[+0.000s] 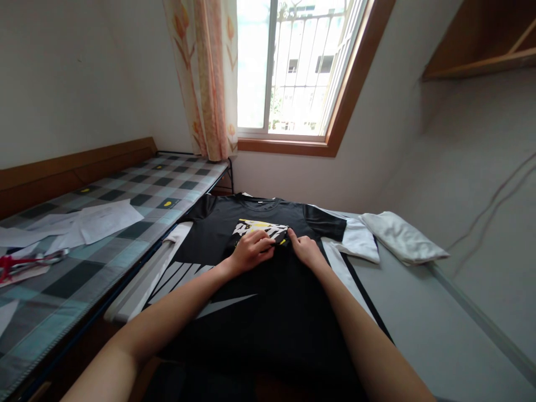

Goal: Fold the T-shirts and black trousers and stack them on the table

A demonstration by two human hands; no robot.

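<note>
A black T-shirt (288,301) with a large grey swoosh and lettering lies spread flat, its collar toward the window. On its chest sits a small folded printed cloth (255,225) in black, white and yellow; which garment it is, I cannot tell. My left hand (252,250) rests over the near side of this cloth, fingers curled and pressed together on it. At the cloth's right edge, my right hand (306,248) grips with the thumb on top and its other fingers folded, partly hidden. White fabric (360,239) shows from under the shirt's right sleeve.
A folded white cloth (404,237) lies on the pale tabletop (444,335) at right. To the left, a checked bed (104,279) holds paper sheets (106,220) and a red-handled item (31,262). Behind are a curtain (209,78) and a barred window (307,72).
</note>
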